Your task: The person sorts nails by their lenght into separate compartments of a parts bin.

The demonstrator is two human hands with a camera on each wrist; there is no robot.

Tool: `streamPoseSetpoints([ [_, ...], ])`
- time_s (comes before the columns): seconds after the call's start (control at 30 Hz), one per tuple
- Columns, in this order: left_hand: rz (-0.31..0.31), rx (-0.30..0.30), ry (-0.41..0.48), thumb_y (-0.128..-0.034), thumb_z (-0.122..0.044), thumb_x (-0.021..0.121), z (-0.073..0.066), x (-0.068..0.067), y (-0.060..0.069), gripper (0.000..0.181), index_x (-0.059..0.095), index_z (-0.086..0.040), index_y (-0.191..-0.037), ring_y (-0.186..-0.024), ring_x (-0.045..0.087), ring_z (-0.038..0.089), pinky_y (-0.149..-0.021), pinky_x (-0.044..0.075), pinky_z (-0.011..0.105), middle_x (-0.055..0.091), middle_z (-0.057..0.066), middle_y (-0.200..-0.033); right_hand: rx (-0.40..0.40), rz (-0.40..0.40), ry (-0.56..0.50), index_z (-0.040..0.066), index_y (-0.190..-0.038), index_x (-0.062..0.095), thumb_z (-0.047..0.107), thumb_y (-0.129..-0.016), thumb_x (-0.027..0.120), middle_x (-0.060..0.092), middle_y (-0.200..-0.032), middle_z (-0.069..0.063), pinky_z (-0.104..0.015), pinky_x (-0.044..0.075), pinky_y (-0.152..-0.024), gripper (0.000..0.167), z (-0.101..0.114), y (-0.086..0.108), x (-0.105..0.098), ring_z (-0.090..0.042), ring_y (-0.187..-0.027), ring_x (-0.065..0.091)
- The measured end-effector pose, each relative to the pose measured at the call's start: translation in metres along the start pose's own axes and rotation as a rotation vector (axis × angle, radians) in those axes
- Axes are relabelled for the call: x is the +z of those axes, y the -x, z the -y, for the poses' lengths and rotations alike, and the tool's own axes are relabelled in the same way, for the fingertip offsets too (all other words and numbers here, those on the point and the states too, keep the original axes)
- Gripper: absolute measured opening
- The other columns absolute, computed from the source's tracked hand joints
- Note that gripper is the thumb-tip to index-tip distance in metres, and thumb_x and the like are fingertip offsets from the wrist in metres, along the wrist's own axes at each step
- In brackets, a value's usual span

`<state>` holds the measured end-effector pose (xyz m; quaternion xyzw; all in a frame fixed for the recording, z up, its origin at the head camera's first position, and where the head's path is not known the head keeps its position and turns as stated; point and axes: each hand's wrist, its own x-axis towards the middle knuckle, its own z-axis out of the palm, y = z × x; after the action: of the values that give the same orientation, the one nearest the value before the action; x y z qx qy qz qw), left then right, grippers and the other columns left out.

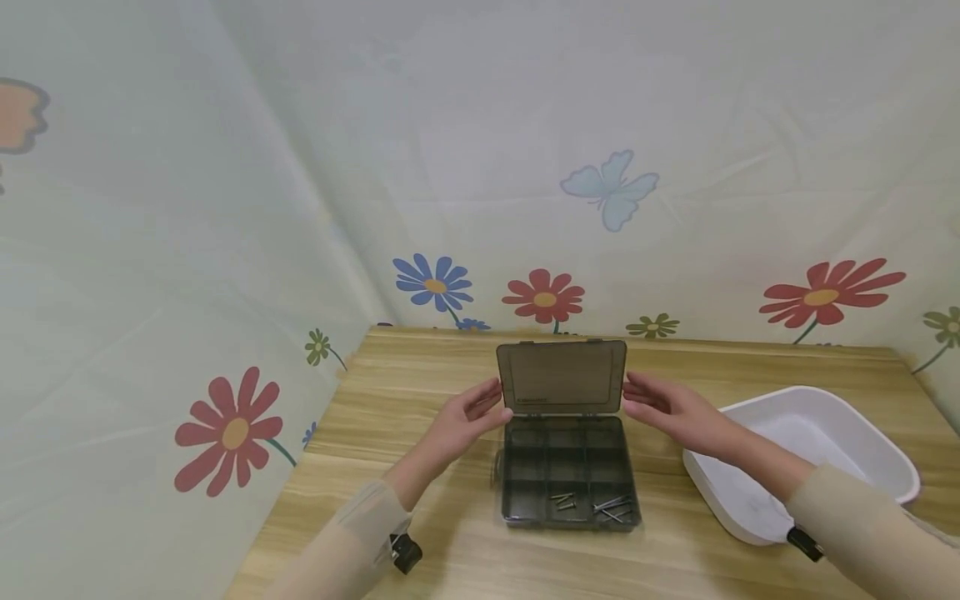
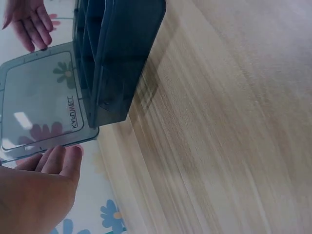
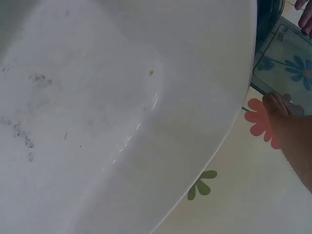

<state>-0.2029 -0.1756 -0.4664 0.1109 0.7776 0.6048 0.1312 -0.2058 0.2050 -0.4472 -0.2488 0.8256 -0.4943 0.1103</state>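
A dark translucent compartment box lies on the wooden table, its hinged lid raised at the far side. Along the lid's left edge, my left hand rests its fingers, loosely bent. My right hand is at the opposite edge, fingertips at or very near it. Neither hand curls round the lid. Several short brass-coloured screws lie in the front middle compartment. In the front right one are several longer silvery nails or screws; their exact kind is unclear. Lettering shows on the lid in the left wrist view.
A white basin stands right of the box, partly under my right forearm. Small dark specks mark its inside in the right wrist view. Behind the wooden table hangs a pale sheet with flowers and a butterfly.
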Motion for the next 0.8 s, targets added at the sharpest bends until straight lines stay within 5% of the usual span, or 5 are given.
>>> streamPoseSetpoints([
  [0.27, 0.033, -0.008, -0.093, -0.1024, -0.036, 0.075, -0.006, -0.002, 0.016, 0.078, 0.039, -0.009, -0.166, -0.155, 0.041, 0.027, -0.126, 0.038, 0.043, 0.043, 0.010, -0.168, 0.050, 0.026, 0.031, -0.012, -0.159, 0.037, 0.033, -0.117, 0.043, 0.050, -0.158, -0.030, -0.057, 0.045, -0.118, 0.062, 0.014, 0.011, -0.001, -0.046, -0.146, 0.050],
  [0.37, 0.036, -0.014, -0.139, -0.1027, -0.041, 0.073, -0.007, -0.001, 0.021, 0.078, 0.040, -0.009, -0.165, -0.154, 0.043, 0.029, -0.125, 0.039, 0.045, 0.044, 0.010, -0.168, 0.058, 0.062, -0.036, -0.014, -0.160, 0.033, 0.034, -0.119, 0.032, 0.047, -0.158, -0.033, -0.055, 0.041, -0.121, 0.063, 0.016, 0.015, 0.000, -0.048, -0.147, 0.047],
  [0.57, 0.023, 0.011, -0.206, -0.1049, -0.044, 0.069, -0.008, 0.002, 0.031, 0.074, 0.044, -0.004, -0.162, -0.150, 0.049, 0.031, -0.123, 0.042, 0.047, 0.050, 0.015, -0.163, 0.077, 0.070, -0.029, -0.015, -0.157, 0.039, 0.034, -0.119, 0.032, 0.050, -0.156, -0.032, -0.029, 0.046, -0.116, 0.062, 0.017, 0.024, 0.003, -0.048, -0.146, 0.049],
  [0.8, 0.041, 0.032, -0.217, -0.1073, -0.040, 0.066, -0.005, 0.010, 0.051, 0.070, 0.044, -0.002, -0.162, -0.150, 0.048, 0.035, -0.123, 0.041, 0.049, 0.049, 0.019, -0.162, 0.105, 0.029, 0.142, -0.008, -0.156, 0.048, 0.037, -0.115, 0.049, 0.055, -0.155, -0.026, -0.054, 0.052, -0.113, 0.061, 0.018, 0.043, 0.016, -0.044, -0.142, 0.055],
])
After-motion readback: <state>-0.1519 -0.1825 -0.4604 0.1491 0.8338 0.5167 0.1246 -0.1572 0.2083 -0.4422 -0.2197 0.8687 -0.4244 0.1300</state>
